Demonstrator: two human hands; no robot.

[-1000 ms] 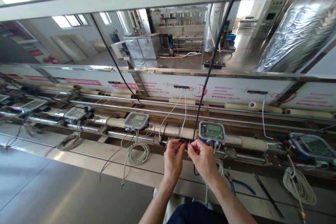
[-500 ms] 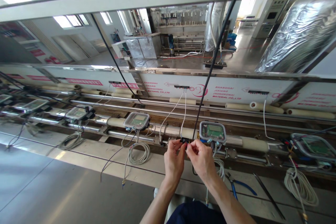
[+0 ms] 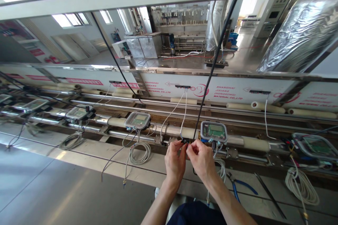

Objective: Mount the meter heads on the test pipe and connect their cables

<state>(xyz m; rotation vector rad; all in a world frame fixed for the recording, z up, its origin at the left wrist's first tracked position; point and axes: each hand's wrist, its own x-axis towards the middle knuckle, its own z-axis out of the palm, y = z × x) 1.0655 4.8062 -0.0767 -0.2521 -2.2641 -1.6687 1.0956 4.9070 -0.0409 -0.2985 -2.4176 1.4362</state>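
My left hand (image 3: 175,160) is closed in a pinch on a small black connector (image 3: 186,141), most of it covered by the fingers. Right beside it, my right hand (image 3: 202,158) pinches what looks like a thin wire, its tip hidden between the fingertips. The fingertips of both hands nearly meet. A black cable (image 3: 208,81) hangs from above and runs down to the hands. A white wire (image 3: 185,109) also drops toward the connector from a black terminal strip (image 3: 182,86) on the panel. Just right of the hands sits a clear-lidded meter box (image 3: 213,132) with a green circuit board.
Pliers with blue handles (image 3: 245,187) and a dark thin rod (image 3: 269,195) lie on the metal ledge at right. Coiled grey cables (image 3: 139,154) hang below another meter box (image 3: 137,121) at left. Metal rails and pale tubes (image 3: 256,145) run across behind the hands.
Both hands stay at the same spot, fingertips still together. My right hand has shifted very slightly left, and the black connector is turned a little.
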